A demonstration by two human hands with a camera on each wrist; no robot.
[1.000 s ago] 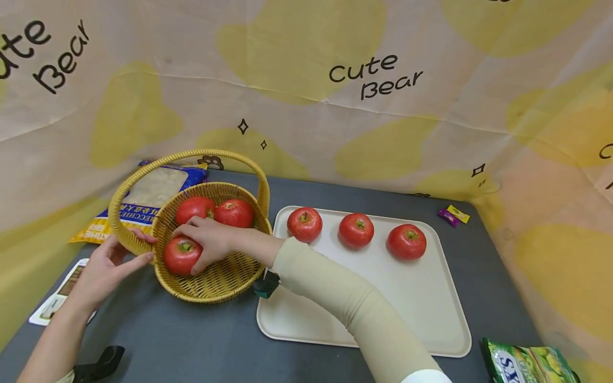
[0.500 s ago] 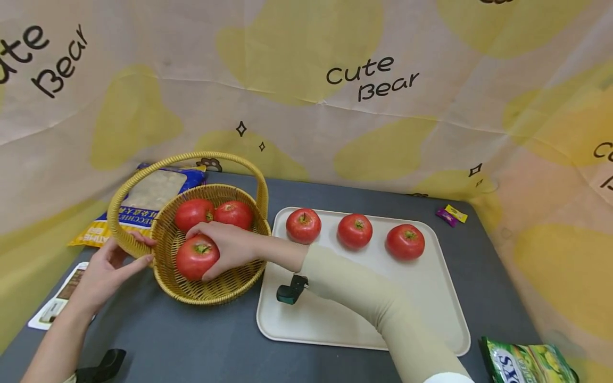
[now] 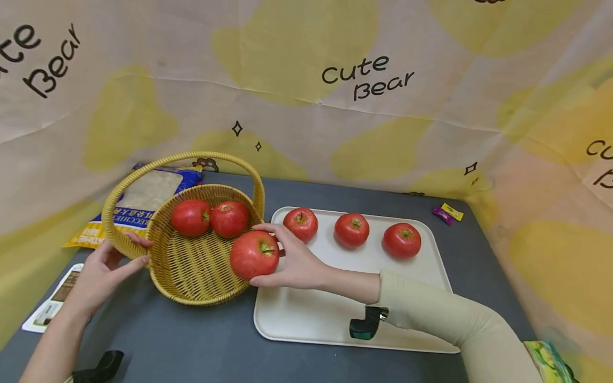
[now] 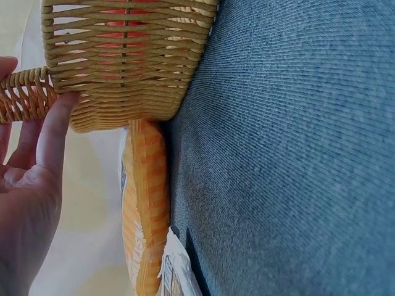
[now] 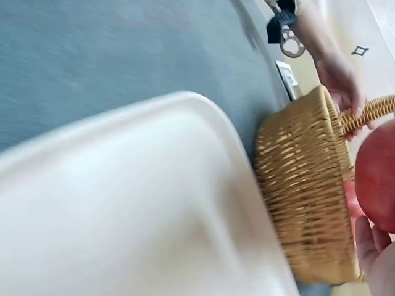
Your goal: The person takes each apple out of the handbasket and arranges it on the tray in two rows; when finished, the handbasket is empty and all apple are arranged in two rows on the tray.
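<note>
Grey surface (image 3: 191, 340), Cute Bear cloth (image 3: 282, 69) along back edge (image 3: 335, 189), decent room in front of basket (image 3: 191, 271). Left hand (image 3: 102, 271) pinching handle (image 3: 109, 213), right hand (image 3: 301, 263) clamped on apple (image 3: 251, 256).

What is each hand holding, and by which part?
The right hand grips a red apple by its side; the left hand holds the basket by its handle's base.
</note>
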